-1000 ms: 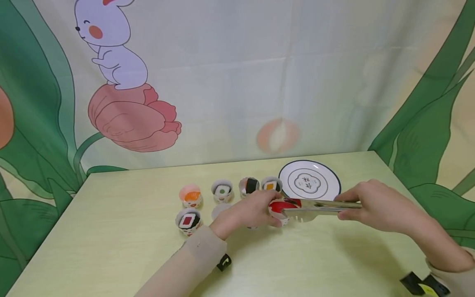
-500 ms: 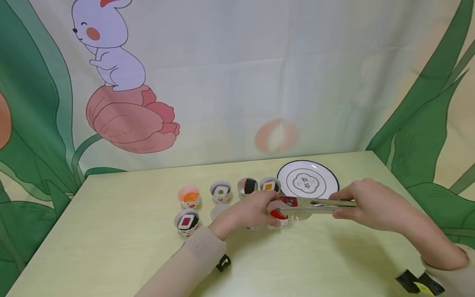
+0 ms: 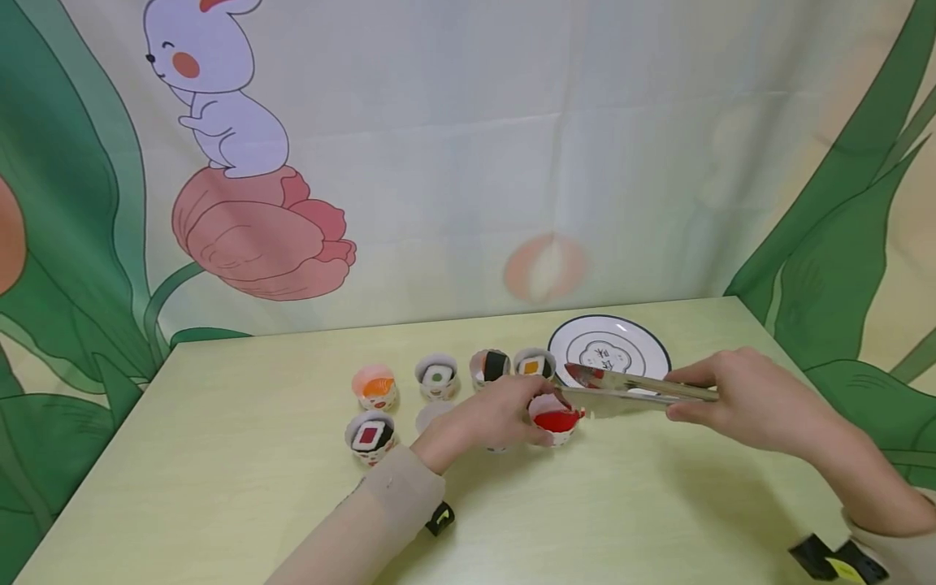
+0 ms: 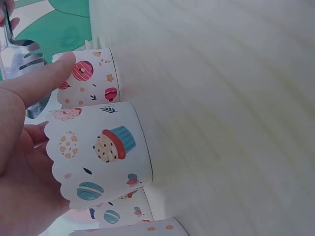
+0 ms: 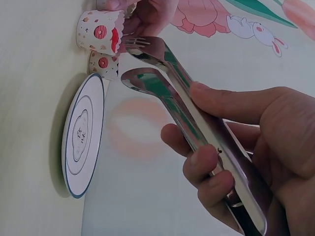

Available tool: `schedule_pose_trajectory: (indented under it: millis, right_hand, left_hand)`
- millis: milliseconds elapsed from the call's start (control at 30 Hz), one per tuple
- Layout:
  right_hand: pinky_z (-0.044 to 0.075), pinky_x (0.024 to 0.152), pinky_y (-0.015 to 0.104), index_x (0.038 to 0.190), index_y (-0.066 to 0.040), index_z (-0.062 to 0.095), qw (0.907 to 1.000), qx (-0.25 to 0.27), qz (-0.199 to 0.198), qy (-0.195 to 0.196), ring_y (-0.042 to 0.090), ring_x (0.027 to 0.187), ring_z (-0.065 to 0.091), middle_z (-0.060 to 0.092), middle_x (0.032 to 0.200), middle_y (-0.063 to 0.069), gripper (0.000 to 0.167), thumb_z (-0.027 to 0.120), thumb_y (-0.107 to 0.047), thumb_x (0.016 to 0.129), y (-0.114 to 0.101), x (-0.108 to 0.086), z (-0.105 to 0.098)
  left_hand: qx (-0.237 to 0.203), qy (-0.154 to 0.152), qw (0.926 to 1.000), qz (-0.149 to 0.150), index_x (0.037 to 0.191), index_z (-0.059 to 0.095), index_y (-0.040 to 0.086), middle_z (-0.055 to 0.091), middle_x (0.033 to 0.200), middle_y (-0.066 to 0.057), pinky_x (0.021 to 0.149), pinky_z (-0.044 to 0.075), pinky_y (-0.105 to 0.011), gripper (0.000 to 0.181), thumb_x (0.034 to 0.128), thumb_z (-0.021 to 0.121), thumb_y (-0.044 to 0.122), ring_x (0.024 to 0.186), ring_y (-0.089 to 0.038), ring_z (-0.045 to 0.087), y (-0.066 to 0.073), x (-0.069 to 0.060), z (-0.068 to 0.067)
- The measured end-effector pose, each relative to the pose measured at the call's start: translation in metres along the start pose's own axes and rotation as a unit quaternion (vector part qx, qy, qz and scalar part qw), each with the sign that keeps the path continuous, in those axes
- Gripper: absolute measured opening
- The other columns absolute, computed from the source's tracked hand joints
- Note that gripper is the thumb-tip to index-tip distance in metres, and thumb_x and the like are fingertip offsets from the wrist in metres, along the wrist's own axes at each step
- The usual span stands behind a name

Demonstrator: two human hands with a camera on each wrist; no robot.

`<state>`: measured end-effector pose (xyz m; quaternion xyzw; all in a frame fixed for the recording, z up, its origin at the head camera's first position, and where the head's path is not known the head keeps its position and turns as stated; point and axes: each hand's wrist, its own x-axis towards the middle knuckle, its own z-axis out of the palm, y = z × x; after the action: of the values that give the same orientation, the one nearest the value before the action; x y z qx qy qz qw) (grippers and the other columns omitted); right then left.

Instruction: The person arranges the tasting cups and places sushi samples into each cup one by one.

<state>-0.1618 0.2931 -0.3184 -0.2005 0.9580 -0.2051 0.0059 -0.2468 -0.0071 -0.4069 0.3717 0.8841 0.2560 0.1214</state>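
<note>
My left hand (image 3: 500, 414) steadies the front-right paper cup (image 3: 553, 421), which holds a bright red piece (image 3: 557, 420). In the left wrist view, the thumb lies against that cup's donut-printed side. My right hand (image 3: 753, 398) grips metal serving tongs (image 3: 636, 388) by their arms. Their ends are just above and right of the red piece. In the right wrist view, one tip has fork tines and the other is spoon-shaped. The tips stand apart with nothing between them. Part of the front row of cups is hidden behind my left hand.
Behind the tongs lies a white plate (image 3: 585, 329) with a dark blue rim. Other paper cups hold sushi-like pieces, among them an orange-topped one (image 3: 377, 387), a green-centred one (image 3: 437, 377) and a red-centred one (image 3: 370, 436). A printed cloth (image 3: 431, 162) hangs behind the table.
The tongs' ends have lifted off the red piece and spread apart, shifting slightly right. The red piece now shows more fully in its cup. My left hand has stayed in place.
</note>
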Motion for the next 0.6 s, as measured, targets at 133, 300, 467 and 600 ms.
schedule_pose_trajectory:
  millis: [133,300,467,600]
  right_hand:
    - [0.035,0.051,0.029,0.116,-0.007,0.078,0.9998,-0.001,0.006,0.018,0.010,0.056,0.044,0.066,0.077,-0.011,0.033,0.082,-0.026,0.089,0.007,0.000,0.002]
    - [0.038,0.054,0.030,0.121,0.000,0.074,0.9989,-0.010,0.024,0.039,0.010,0.058,0.047,0.074,0.087,0.001,0.041,0.080,-0.027,0.090,0.018,-0.002,0.005]
    - [0.040,0.056,0.032,0.123,0.004,0.071,0.9975,-0.009,0.047,0.051,0.013,0.060,0.049,0.075,0.098,0.011,0.047,0.080,-0.029,0.090,0.028,-0.002,0.008]
    - [0.042,0.059,0.033,0.122,0.004,0.071,0.9967,-0.005,0.057,0.058,0.013,0.063,0.053,0.074,0.101,0.015,0.047,0.080,-0.030,0.091,0.034,-0.002,0.010]
  left_hand:
    - [0.003,0.003,1.0000,0.007,0.129,0.064,0.012,0.066,0.112,0.005,0.079,0.051,-0.019,0.051,0.0855,0.087,0.025,0.094,-0.008,0.060,0.000,0.000,0.000]
    - [0.015,0.004,0.9999,0.000,0.133,0.061,0.005,0.065,0.113,0.002,0.079,0.050,-0.020,0.057,0.0859,0.086,0.025,0.095,-0.011,0.058,0.000,-0.001,0.000]
    - [0.028,0.004,0.9996,0.000,0.139,0.059,0.004,0.064,0.124,-0.003,0.088,0.049,-0.024,0.061,0.0877,0.085,0.026,0.102,-0.014,0.058,0.002,-0.005,-0.003]
    - [0.031,0.004,0.9995,0.001,0.141,0.057,0.005,0.063,0.128,-0.005,0.095,0.049,-0.026,0.063,0.0886,0.084,0.027,0.111,-0.020,0.060,0.003,-0.009,-0.006]
